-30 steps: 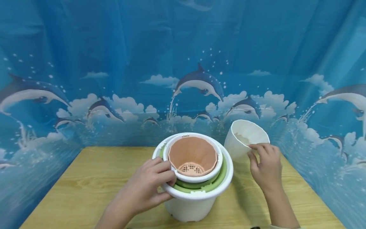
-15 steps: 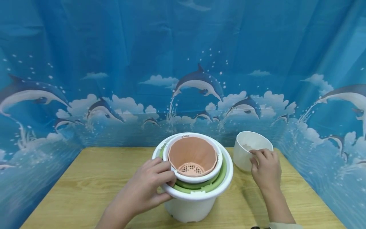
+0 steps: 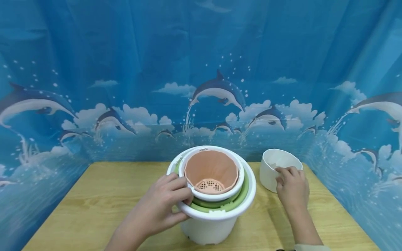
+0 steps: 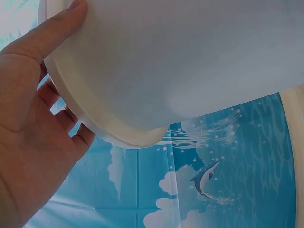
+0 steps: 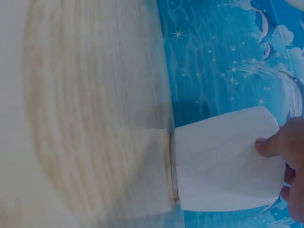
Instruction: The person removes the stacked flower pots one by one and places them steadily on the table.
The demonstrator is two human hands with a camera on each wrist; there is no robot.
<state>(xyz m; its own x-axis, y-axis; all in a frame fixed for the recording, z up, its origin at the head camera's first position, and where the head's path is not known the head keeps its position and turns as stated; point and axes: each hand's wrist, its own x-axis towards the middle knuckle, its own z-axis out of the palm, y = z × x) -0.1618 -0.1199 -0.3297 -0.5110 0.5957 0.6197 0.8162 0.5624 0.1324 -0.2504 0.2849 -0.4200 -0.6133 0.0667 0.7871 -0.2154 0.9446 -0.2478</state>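
Observation:
A large white flowerpot [image 3: 208,230] stands upright, with other pots nested in it. Inside it show a green pot rim [image 3: 236,205], a smaller white pot rim [image 3: 241,174] and a salmon-coloured flowerpot [image 3: 213,165] with a perforated base. My left hand [image 3: 160,205] grips the large pot's rim; in the left wrist view the thumb [image 4: 57,28] lies under it outside. At the back right, my right hand [image 3: 293,190] pinches the near rim of a separate small white flowerpot [image 3: 267,177], whose base is at the tabletop in the right wrist view.
The wood-grain table [image 3: 125,188] holds the pots. A blue dolphin-print curtain [image 3: 141,69] closes off the back and both sides. The small white pot is close to the table's back right edge, beside the curtain.
My right hand has lowered the small white pot from a tilted position above the table, bringing it upright and slightly to the right. The left hand and nested pots have stayed put.

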